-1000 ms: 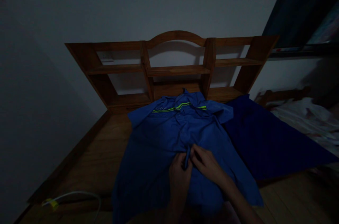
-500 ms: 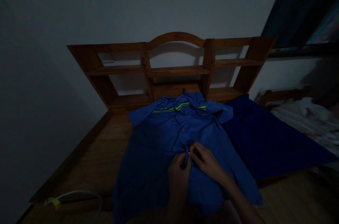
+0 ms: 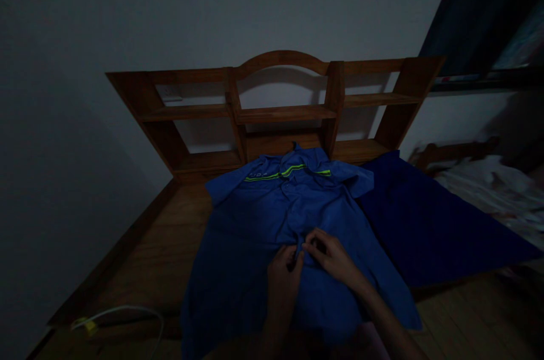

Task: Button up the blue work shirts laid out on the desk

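A blue short-sleeved shirt (image 3: 246,241) with a yellow-green stripe across its chest lies spread face up, its collar toward the headboard. Both hands meet at its front opening, below the middle. My left hand (image 3: 284,272) is closed, thumb and fingers pinching the raised front edge of the shirt. From the other side, my right hand (image 3: 329,255) pinches the same edge with thumb and forefinger, close to the left fingertips. Whether a button sits between the fingers is too dark and small to make out.
The shirt lies on a wooden bed board (image 3: 161,235) before a wooden headboard (image 3: 287,114) with open shelves. Dark blue cloth (image 3: 433,224) lies to the right, with pale rumpled fabric (image 3: 497,184) beyond. A white cable (image 3: 127,308) with a yellow tag curves at lower left.
My left hand has shifted slightly left and its fingertips have changed position on the shirt edge. The right hand stays nearly in place, still pinching.
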Demonstrator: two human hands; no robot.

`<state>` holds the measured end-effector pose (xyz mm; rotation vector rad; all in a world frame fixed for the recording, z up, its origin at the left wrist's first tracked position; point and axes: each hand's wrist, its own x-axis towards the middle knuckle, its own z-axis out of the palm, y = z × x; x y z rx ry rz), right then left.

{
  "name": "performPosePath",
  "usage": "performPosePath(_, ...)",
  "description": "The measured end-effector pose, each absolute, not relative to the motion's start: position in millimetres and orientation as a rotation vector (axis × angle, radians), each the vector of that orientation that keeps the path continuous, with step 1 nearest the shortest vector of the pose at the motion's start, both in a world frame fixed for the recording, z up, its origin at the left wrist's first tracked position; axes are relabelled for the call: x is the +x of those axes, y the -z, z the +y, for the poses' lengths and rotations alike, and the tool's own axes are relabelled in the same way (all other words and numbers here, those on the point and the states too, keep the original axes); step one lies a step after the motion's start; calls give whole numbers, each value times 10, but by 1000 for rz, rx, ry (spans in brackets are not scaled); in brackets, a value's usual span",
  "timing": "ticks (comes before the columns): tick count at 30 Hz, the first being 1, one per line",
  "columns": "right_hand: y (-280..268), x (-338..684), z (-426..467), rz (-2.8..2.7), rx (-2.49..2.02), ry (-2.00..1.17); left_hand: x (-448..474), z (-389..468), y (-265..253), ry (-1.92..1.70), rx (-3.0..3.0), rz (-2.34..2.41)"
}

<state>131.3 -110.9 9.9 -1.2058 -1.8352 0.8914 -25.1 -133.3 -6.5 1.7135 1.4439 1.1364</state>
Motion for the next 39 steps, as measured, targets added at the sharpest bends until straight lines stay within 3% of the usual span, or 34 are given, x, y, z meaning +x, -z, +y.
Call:
performPosePath(18,-126,1300,-1105,-1810,-1218,-883,-238,-1363,137,-1252,1644,1424)
performPosePath(39,-183,1302,-1147,-1865,-1158,-850,-210,-1376,34,-1149,1634,1507)
